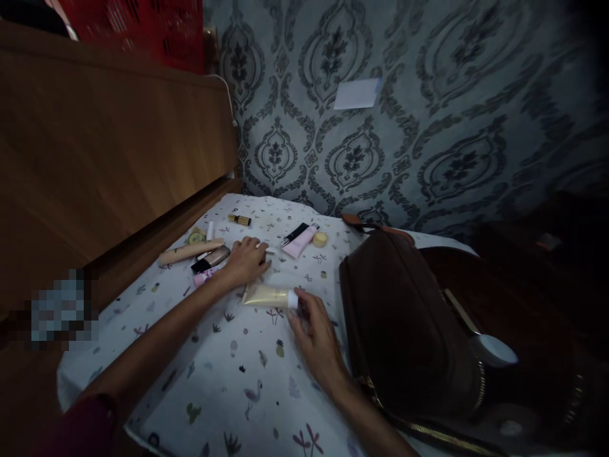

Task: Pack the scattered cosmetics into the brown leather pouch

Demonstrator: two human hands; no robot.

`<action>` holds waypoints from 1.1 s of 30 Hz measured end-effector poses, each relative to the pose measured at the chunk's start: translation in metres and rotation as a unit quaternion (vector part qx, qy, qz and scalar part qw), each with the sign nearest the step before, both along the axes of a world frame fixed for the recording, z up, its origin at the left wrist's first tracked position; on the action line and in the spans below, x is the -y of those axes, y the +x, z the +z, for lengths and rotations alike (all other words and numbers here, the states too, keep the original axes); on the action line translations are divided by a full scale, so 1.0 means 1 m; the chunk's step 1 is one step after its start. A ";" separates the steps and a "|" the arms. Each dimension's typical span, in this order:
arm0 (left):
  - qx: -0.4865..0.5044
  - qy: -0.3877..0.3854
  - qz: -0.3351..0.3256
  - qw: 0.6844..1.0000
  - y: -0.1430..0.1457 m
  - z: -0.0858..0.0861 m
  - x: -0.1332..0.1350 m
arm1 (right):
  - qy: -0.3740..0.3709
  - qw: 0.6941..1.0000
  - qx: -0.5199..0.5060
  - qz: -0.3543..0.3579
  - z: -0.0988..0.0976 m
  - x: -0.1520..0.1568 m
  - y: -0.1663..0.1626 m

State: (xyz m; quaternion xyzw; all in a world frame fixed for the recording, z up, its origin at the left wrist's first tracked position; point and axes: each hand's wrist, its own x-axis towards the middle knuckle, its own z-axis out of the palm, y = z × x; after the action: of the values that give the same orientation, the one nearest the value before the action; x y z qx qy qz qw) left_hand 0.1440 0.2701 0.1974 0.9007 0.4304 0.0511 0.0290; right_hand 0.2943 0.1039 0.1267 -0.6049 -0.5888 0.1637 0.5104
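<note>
A pale yellow squeeze tube (269, 296) with a white cap lies across the patterned cloth, its cap between the thumb and fingers of my right hand (316, 336). Just beyond it, my left hand (246, 261) reaches over the cloth with its fingers curled down around something small. White and dark bits show at those fingertips, but the thing itself is mostly hidden. Beside my left wrist lie a makeup bottle (217, 256) with a black cap, a beige stick-shaped item (190, 252) and a pink-purple item (203, 277), partly covered by my arm.
A large brown bag (394, 311) stands open at the right, with a pale-headed handled item (495, 350) in it. Farther back lie a pink tube (299, 241), a black item (295, 233), a small yellow round jar (320, 239) and a gold-black bottle (239, 219). Wooden furniture (118, 127) borders the left.
</note>
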 end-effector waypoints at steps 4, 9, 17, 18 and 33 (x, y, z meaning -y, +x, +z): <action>-0.072 -0.054 0.028 0.996 0.010 0.004 -0.032 | -0.002 1.000 0.015 0.007 -0.004 -0.001 0.001; -0.118 -0.101 0.039 0.987 0.022 0.007 -0.057 | 0.000 1.000 0.020 0.005 -0.005 0.000 0.002; -0.093 -0.067 0.032 0.993 0.021 0.009 -0.064 | 0.000 0.999 0.034 0.001 -0.005 0.000 0.002; -0.081 -0.050 0.037 0.995 0.023 0.008 -0.064 | 0.000 0.999 0.033 0.000 -0.005 0.000 0.002; -0.005 0.076 0.014 0.997 0.048 -0.017 -0.095 | -0.010 0.999 0.029 0.009 -0.008 0.000 0.003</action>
State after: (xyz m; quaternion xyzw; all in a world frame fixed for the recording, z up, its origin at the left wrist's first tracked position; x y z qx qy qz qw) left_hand 0.1921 0.3648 0.1799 0.8945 0.4378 0.0798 -0.0422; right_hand 0.2978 0.1036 0.1189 -0.6091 -0.6071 0.1566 0.4856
